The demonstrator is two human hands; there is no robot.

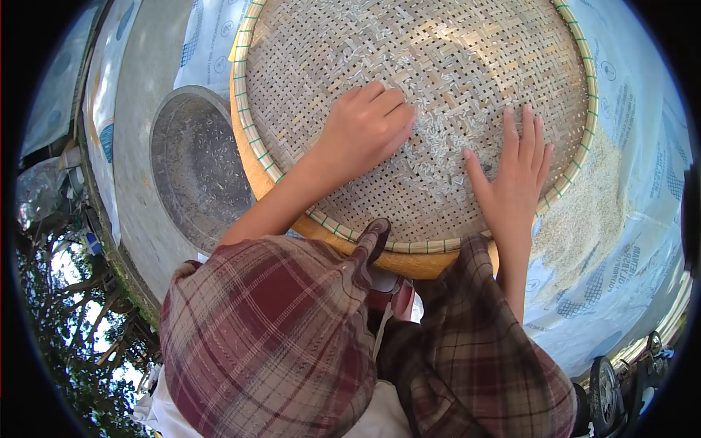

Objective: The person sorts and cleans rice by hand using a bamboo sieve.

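Note:
A round woven bamboo winnowing tray (pixel 314 66), its rim bound with green stitching, fills the upper middle of the view. Pale rice-like grains (pixel 442 142) are scattered over its weave, thickest between my hands. My left hand (pixel 369 128) is curled closed over the tray, left of the grains; its fingertips are hidden, so I cannot see what they hold. To the right, my right hand (pixel 515 171) lies palm down with fingers spread over the near right part of the tray, beside the grains. An orange-yellow surface (pixel 409 264) shows beneath the tray's near edge.
Left of the tray stands a grey basin (pixel 193 168) with a few grains inside. More grain (pixel 584 219) is spread on the printed white-blue sheeting (pixel 621 292) at right. Plaid-clothed legs (pixel 263 336) are below the tray. A wheel (pixel 604 394) shows at lower right, branches at lower left.

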